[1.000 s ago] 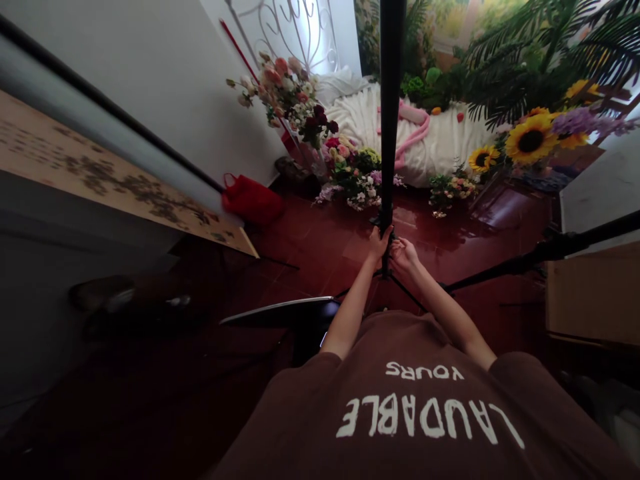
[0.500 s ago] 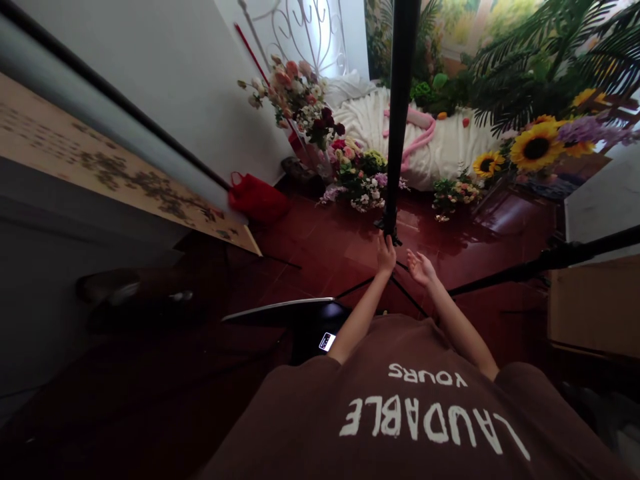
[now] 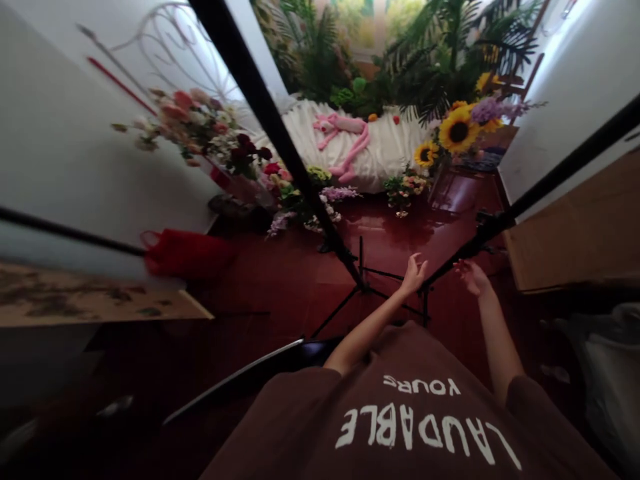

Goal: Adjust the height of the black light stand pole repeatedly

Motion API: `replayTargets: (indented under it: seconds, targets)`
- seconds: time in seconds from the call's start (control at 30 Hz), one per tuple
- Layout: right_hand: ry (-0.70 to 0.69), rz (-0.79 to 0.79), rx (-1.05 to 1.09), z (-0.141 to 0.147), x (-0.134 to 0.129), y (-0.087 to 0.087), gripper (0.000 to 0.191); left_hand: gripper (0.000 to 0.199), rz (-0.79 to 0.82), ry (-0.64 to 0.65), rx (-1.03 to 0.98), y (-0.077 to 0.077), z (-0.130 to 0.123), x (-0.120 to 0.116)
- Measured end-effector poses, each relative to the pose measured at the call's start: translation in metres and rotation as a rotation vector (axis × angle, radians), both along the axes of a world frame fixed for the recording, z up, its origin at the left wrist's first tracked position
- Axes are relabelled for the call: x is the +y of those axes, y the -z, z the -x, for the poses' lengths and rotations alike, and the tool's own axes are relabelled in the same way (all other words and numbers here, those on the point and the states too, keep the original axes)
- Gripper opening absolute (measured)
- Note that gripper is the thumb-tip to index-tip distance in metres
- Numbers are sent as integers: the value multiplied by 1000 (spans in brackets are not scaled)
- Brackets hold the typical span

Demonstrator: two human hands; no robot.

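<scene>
My left hand (image 3: pixel 414 275) is held out in front of my chest with its fingers apart and nothing in it. To its right, my right hand (image 3: pixel 472 276) is also open, fingers loosely curled and spread, next to the right black stand pole (image 3: pixel 505 217). That pole slants down between my two hands; I cannot tell whether either one touches it. A second black stand (image 3: pixel 295 167) leans across the view to the left of my hands, its legs spread on the floor.
Flower bunches (image 3: pixel 240 140) and sunflowers (image 3: pixel 457 130) flank a white cloth (image 3: pixel 385 160) with a pink plush toy (image 3: pixel 345 127) on it. A red bag (image 3: pixel 185 253) lies left, near a painted panel (image 3: pixel 125 303). A cardboard box (image 3: pixel 575 227) stands right. The floor (image 3: pixel 280 280) is red tile.
My view has turned to the right. My left hand has left the stand pole it was at, and both hands have moved right, to the other pole.
</scene>
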State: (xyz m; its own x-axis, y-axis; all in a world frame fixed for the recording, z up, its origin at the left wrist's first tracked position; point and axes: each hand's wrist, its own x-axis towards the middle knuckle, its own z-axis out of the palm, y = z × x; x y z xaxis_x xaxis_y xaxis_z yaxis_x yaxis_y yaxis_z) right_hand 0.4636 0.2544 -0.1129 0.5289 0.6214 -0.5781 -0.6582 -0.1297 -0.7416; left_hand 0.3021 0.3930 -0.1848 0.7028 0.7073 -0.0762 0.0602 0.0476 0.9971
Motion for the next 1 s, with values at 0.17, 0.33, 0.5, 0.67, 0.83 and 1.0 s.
replayTargets:
  seconds: [0.17, 0.33, 0.5, 0.67, 0.83, 1.0]
  targets:
    - [99, 187, -219, -38, -23, -52, 38, 46, -248, 251, -256, -50, -80, -7]
    - [-270, 282, -403, -74, -27, -77, 19, 38, -412, 360, -256, -80, -125, -16]
    - [-526, 250, -475, -109, -30, -86, 26, 30, -509, 376, -130, -88, -126, -16]
    - [-572, 236, -811, -111, -30, -90, 38, 26, -538, 335, -135, -92, -123, -17]
    - [-370, 390, -1431, -83, -32, -74, 28, 26, -545, 323, -123, -92, -125, -20]
    - [-85, 604, -1647, -46, -38, -38, 22, 28, -541, 289, -117, -89, -125, -23]
